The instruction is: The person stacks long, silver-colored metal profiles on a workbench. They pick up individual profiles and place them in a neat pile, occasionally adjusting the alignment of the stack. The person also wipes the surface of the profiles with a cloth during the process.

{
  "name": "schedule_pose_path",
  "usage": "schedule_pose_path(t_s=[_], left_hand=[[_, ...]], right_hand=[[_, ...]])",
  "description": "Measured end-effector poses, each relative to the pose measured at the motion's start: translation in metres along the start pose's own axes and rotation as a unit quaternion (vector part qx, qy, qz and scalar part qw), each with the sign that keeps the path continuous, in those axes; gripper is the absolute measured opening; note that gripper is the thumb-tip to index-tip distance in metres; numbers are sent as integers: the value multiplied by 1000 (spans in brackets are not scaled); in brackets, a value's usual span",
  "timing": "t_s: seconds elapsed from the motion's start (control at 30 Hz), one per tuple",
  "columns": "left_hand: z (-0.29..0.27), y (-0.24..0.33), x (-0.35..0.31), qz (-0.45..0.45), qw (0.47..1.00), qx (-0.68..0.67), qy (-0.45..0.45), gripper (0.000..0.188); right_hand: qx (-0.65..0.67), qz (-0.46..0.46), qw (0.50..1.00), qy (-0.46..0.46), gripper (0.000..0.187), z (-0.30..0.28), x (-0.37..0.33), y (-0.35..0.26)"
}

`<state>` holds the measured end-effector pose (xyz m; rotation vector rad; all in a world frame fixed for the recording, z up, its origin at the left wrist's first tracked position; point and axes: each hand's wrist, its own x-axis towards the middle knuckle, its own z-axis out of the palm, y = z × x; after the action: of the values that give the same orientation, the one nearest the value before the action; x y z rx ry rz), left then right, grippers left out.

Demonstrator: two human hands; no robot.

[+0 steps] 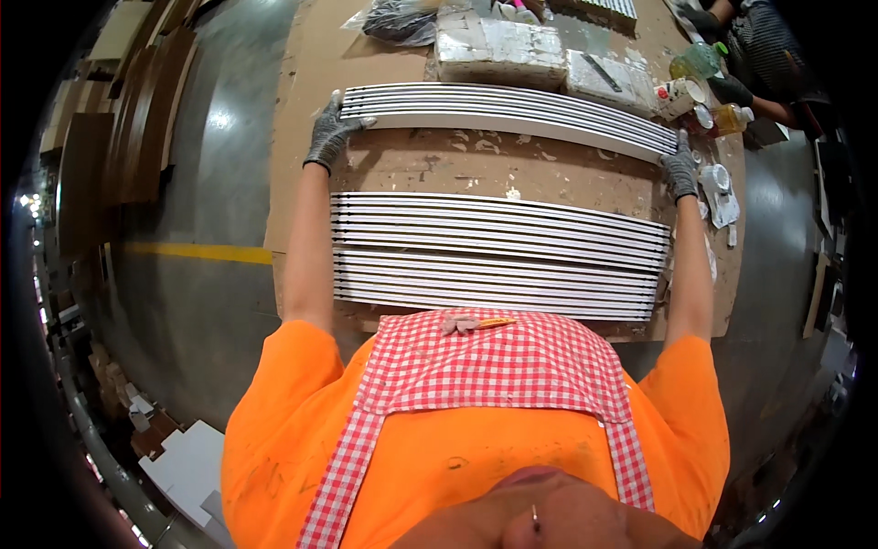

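Note:
Across the far part of the cardboard-covered table [585, 169] lies a bundle of long white slats [512, 112], set side by side with dark lines between them. My left hand [329, 137], in a grey knit glove, grips its left end, with the fingers at the far corner and the thumb along the near side. The same kind of glove covers my right hand [679, 172], closed around the right end. Nearer to me, two more slat bundles rest on the table, a farther one [503, 224] and a closer one [494, 279].
Behind the held bundle stand white-smeared blocks [498, 50], one bearing a flat metal strip [601, 73]. Bottles [700, 60] and a white tape roll [717, 178] are at the right. A co-worker's gloved hand [732, 90] is at the far right. Brown boards [137, 128] lean at left.

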<state>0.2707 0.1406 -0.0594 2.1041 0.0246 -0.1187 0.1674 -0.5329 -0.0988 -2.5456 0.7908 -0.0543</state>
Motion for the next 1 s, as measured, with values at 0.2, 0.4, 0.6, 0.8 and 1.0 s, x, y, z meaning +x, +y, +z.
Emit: schedule_pose_path(t_s=[0.2,0.4,0.6,0.8,1.0], left_hand=[[3,-5,2,83,987,128,45,83],[11,6,8,85,980,173,50,85],[20,-6,10,82,951,270,122,89],[24,0,-39,159,968,20,191,64],[6,-15,-140,172,907,-142,358,34]], right_hand=[[67,-182,974,114,58,48,32,47],[36,-72,994,74,57,40,35,44],[-34,-33,987,155,67,18,5,2],[310,-141,934,-109,67,72,-80,-47],[67,-189,926,-319,71,92,-164,-121]])
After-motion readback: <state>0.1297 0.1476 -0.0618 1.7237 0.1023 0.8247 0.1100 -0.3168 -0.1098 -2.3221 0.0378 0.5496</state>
